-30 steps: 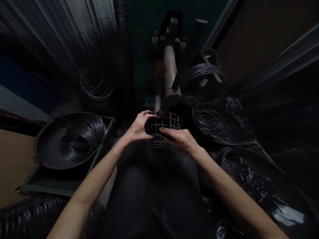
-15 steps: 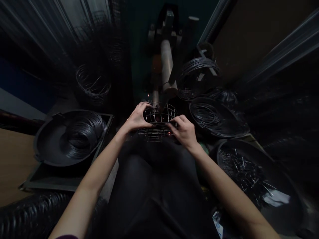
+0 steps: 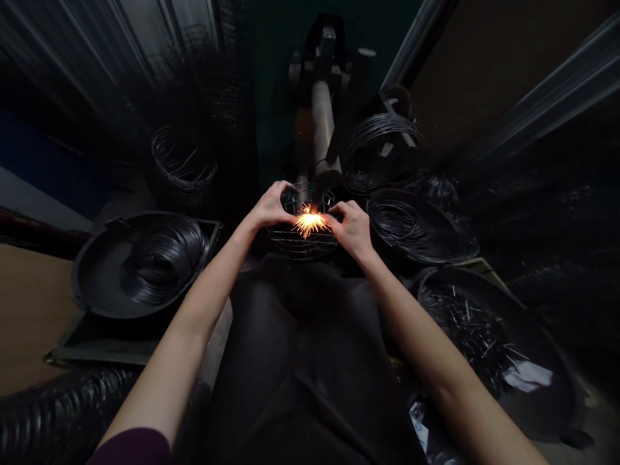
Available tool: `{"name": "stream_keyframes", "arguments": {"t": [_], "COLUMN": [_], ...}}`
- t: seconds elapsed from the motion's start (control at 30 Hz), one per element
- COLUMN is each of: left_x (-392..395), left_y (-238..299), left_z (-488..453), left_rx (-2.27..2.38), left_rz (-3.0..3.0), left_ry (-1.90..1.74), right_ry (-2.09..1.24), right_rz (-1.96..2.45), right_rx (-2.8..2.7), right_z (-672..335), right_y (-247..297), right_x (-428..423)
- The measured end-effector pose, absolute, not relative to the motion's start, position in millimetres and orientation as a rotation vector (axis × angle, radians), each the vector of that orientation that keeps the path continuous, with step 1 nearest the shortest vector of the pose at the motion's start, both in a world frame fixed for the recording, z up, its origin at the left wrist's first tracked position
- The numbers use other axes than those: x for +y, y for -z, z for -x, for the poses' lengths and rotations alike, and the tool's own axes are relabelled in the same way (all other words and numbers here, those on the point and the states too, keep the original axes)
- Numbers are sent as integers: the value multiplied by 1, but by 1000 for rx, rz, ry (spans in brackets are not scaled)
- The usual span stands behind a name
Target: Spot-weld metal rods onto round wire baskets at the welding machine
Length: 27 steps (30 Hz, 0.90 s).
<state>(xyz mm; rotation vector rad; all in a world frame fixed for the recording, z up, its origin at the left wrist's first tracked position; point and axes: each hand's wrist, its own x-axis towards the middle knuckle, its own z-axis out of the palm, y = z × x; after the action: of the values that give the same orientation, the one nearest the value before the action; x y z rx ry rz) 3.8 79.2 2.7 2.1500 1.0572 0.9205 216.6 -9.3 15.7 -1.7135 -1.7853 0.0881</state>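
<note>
A small round wire basket point(image 3: 303, 240) sits in the middle of the view, under the tip of a welding machine's arm point(image 3: 322, 132). My left hand point(image 3: 270, 206) grips the basket's left rim. On its right rim my right hand point(image 3: 352, 227) holds it too. Bright orange sparks point(image 3: 309, 223) burst from the basket's top between my two hands, right below the arm's tip.
A dark pan with a coil of wire rings point(image 3: 159, 258) lies to the left. More wire rings fill a dish point(image 3: 411, 223) to the right. A pan of short wire pieces point(image 3: 477, 336) stands at lower right. Wire coils point(image 3: 184, 165) hang behind. My dark apron covers my lap.
Both hands pushed the basket forward under the machine's arm tip. Sparks now flare at the basket's top, where only a faint glimmer showed half a second ago.
</note>
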Motion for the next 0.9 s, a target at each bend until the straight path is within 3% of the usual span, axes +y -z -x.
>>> {"name": "stream_keyframes", "arguments": {"t": [0.13,0.27,0.43,0.6,0.77,0.9], "left_x": [81,66,48,24,-20,-38], "left_y": [9,53,94,82,48,20], "left_z": [7,32,39,45,52,36], "left_rx": [1001,970,1049,1060,1012,1032], "left_rz": [-2149,-1907,-1563,-1687,-1971,-2282], "left_ry": [-986,-1027,-1064,-1224,-1252,-1027], "right_ry": [-100,-254,-501,-744,-951,-1235], "right_rz": [1704,1725,1746,1585,1623,1544], "right_rx": [-1751,-1786,-1951,-1931,-1571,-1720], "right_z": [-230,-261,-291,-306,-270,-225], "right_y": [-23,-19,30,69,14,-32], "right_x": [-26,-96,-174,-199,-177,-127]}}
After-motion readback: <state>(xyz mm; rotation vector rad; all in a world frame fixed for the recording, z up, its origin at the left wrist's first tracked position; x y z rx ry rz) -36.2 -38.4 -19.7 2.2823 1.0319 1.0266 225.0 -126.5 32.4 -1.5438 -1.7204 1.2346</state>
